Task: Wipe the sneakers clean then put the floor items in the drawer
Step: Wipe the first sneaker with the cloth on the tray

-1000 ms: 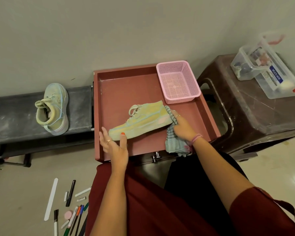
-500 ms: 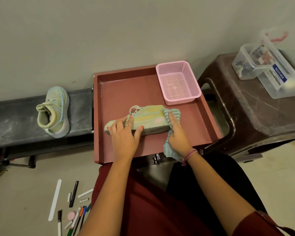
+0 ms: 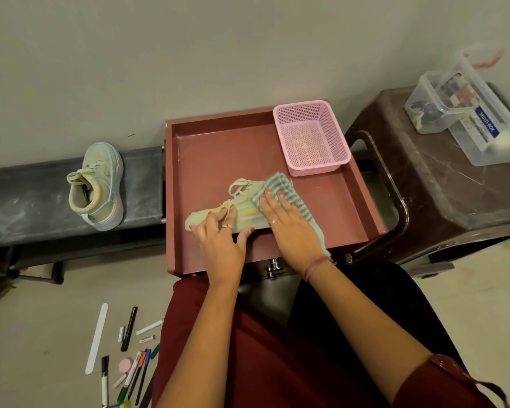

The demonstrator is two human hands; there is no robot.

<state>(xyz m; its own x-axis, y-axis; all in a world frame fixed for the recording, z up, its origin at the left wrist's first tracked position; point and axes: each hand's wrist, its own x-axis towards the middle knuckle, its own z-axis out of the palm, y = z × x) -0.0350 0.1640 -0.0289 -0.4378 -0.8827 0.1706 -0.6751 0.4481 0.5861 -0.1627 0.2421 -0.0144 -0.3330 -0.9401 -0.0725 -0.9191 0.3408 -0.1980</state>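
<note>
A pale green-yellow sneaker lies on its side in the open red-brown drawer. My left hand holds its toe end, fingers over the upper and thumb against the sole. With flat fingers my right hand presses a striped green cloth onto the heel half of the shoe. The second sneaker stands on a dark ledge to the left. Pens, markers and a white strip lie scattered on the floor at the lower left.
A pink mesh basket sits in the drawer's back right corner. A brown plastic stool stands on the right with clear plastic boxes on top. My knees are just below the drawer's front edge.
My left hand moved from the drawer's front edge onto the sneaker's toe. The right hand slid the cloth from behind the heel up over the shoe's side.
</note>
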